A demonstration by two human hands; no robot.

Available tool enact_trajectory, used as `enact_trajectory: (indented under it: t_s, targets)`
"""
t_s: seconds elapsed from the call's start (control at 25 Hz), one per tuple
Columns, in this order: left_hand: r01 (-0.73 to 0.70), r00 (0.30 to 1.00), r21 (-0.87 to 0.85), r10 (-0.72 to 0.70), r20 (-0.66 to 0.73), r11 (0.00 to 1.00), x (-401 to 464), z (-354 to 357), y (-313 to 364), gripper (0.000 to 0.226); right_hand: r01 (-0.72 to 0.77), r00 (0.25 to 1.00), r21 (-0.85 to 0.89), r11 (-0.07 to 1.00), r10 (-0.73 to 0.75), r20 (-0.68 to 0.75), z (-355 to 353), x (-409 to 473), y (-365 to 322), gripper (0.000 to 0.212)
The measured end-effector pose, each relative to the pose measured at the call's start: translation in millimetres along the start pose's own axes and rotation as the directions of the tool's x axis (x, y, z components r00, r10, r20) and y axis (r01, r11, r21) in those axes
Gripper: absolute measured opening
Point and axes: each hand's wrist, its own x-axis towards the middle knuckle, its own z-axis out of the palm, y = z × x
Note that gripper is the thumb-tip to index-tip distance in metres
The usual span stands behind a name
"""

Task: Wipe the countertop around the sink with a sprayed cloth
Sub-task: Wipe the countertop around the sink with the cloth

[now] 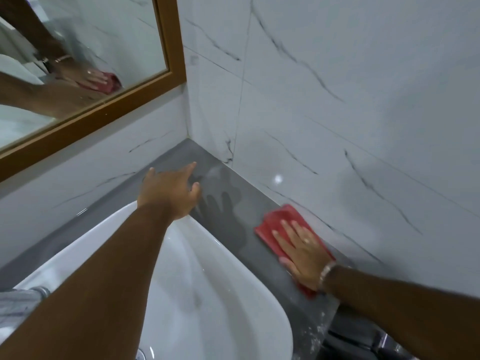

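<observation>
Wiping step in hand, right side of the basin. At far left, the wood-framed wall mirror (171,74) reflects your hand on the cloth. Below it, the white ceramic sink (207,294) sits in the grey stone countertop (233,203). Your left hand (170,192) reaches past the sink rim toward the back corner, fingers spread and loose, gripping nothing; whether it touches the counter or hovers just above it, I cannot tell.

Further right, the red folded cloth (283,222) lies flat on the narrow counter strip, its far edge close against the white marble-veined wall tile (337,126). Your right hand (301,250) presses on it palm down, fingers extended, not clenched; a metal bracelet (326,274) sits at the wrist.

White specks show on the counter's near front edge (322,331). Judgement: the strip is part-done. Next move calls for even flat pressure and a stroke along the strip, either into the back corner or back toward the specks.
</observation>
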Motion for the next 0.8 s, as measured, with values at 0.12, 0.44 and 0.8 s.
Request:
enact_trajectory:
  t_s: [0.12, 0.44, 0.8]
  targets:
    - [0.009, 1.000, -0.016, -0.009, 0.007, 1.000, 1, 2, -3, 0.057, 0.004, 1.000, 0.112, 0.994, -0.005, 0.009, -23, 116, -37, 0.066]
    - [0.026, 1.000, -0.006, -0.026, 0.015, 1.000, 1, 2, -3, 0.056, -0.042, 0.999, 0.179, 0.983, 0.036, 0.034, -53, 177, -52, 0.070]
    - [0.046, 0.999, -0.019, -0.046, 0.025, 0.999, 2, -2, 1, 0.058, 0.011, 1.000, -0.028, 1.000, -0.011, -0.024, 12, -54, 38, 0.071]
